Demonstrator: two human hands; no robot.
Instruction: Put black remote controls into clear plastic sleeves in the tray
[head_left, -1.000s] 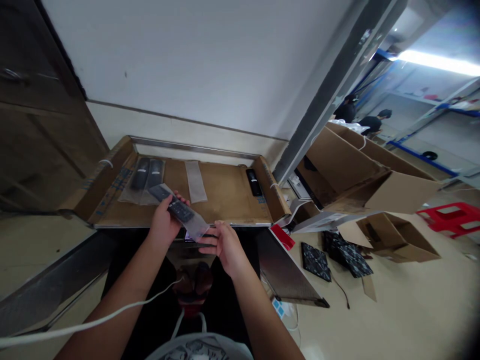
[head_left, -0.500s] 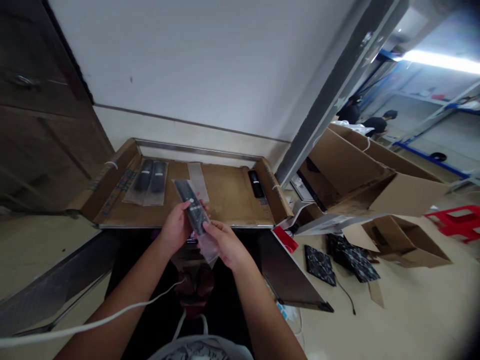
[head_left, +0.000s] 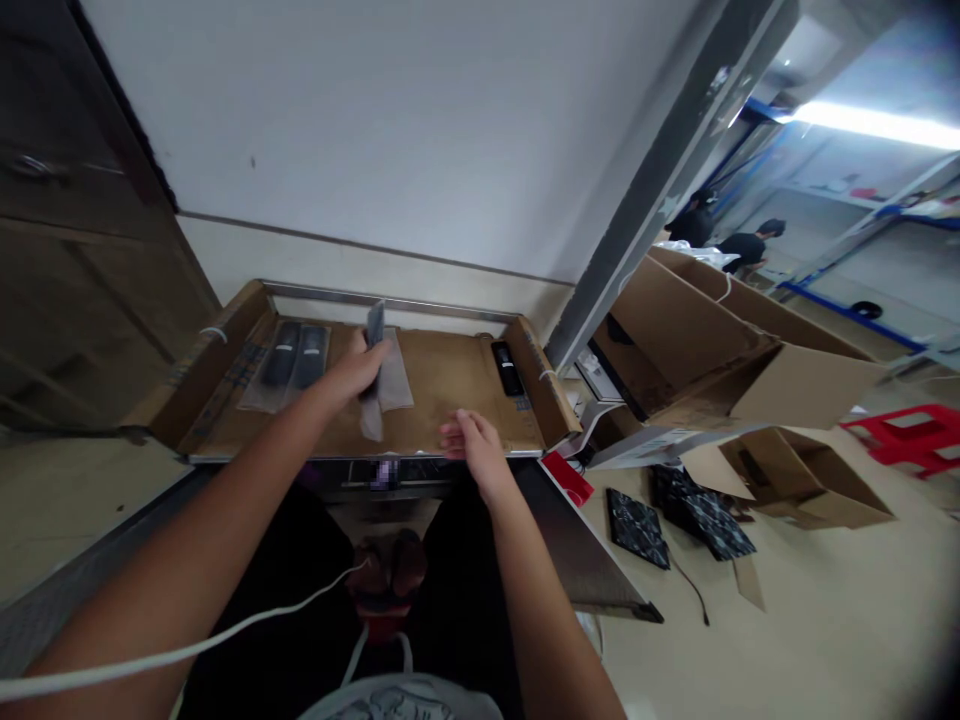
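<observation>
My left hand (head_left: 361, 362) is closed around a dark, slim remote control in a clear plastic sleeve (head_left: 376, 322), tilted on edge above the cardboard-lined tray. The sleeve's loose end hangs below the hand. Just behind it lies a flat, empty-looking plastic sleeve (head_left: 396, 372). Two bagged remote controls (head_left: 295, 356) rest side by side at the left of the tray, white labels up. My right hand (head_left: 474, 440) hovers at the tray's front edge, fingers loosely apart, holding nothing. An unbagged black remote control (head_left: 508, 368) lies near the tray's right wall.
Cardboard walls (head_left: 544, 385) bound the tray at both sides, and a white wall (head_left: 390, 140) rises behind. Open cardboard boxes (head_left: 720, 340) stand at right, with a red stool (head_left: 907, 440) beyond. A white cable (head_left: 247, 625) crosses my left forearm. People (head_left: 742, 245) work far off.
My left hand has carried the bagged remote control forward over the tray, turning it on edge. My right hand has let go of it and moved right.
</observation>
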